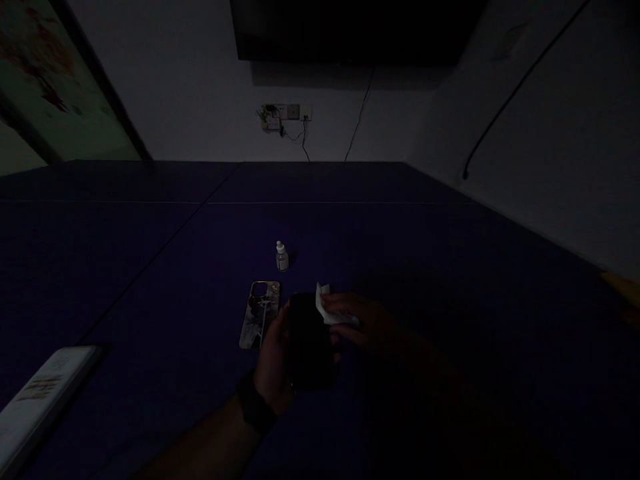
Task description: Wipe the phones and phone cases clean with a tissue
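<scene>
A dark smartphone (311, 350) lies in my left hand (274, 360), the thumb along its left edge and fingertips showing at its right edge. My right hand (361, 319) is closed on a folded white tissue (330, 312), which rests against the phone's upper right part. Left of the phone, a patterned phone case (261, 315) with a camera cutout lies on the dark blue table. Beyond it stands a small clear bottle (282, 257) with a white cap and a label. Dim light hides the phone's surface detail.
A long white box (47, 400) lies at the lower left of the blue table (200, 267). At the back, wall sockets (285, 112) with cables and a small plant sit below a dark screen (350, 30). The right wall borders the table.
</scene>
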Available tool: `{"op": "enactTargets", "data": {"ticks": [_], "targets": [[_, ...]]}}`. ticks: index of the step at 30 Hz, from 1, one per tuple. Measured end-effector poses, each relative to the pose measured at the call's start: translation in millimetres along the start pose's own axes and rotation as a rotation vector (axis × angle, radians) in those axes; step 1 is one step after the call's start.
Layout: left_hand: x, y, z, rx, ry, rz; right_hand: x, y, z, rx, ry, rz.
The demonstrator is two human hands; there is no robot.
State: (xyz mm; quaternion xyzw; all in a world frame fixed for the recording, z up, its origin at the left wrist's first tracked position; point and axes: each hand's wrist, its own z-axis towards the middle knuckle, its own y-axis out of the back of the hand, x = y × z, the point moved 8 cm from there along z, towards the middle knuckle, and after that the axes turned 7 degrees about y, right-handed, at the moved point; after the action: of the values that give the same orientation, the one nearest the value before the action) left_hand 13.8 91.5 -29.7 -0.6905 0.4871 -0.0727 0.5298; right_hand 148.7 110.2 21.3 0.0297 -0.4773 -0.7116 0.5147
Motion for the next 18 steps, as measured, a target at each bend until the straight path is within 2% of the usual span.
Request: {"op": "enactTargets", "data": {"ticks": [4,6,11,16,18], "targets": [[-1.6,0.2,1.2,0.022,-0.009,-0.022,1.6,2.8,-4.5,0.089,-0.015,0.029],[-1.0,1.3,2.5,0.025,0.004,-0.020,-1.3,6.0,-5.8,0.071,-0.060,0.030],[-0.2,4.4,3.5,0.000,0.009,-0.020,-9.4,13.8,-5.3,-0.081,-0.125,0.021],[-0.4,2.8,2.5,-0.012,0.012,-0.014,-5.9,4.7,-2.6,-0.016,-0.053,0.038],[-0.6,3.2,2.5,-0.015,0.012,-0.019,-5.1,5.5,-3.1,-0.029,-0.081,0.056]]}}
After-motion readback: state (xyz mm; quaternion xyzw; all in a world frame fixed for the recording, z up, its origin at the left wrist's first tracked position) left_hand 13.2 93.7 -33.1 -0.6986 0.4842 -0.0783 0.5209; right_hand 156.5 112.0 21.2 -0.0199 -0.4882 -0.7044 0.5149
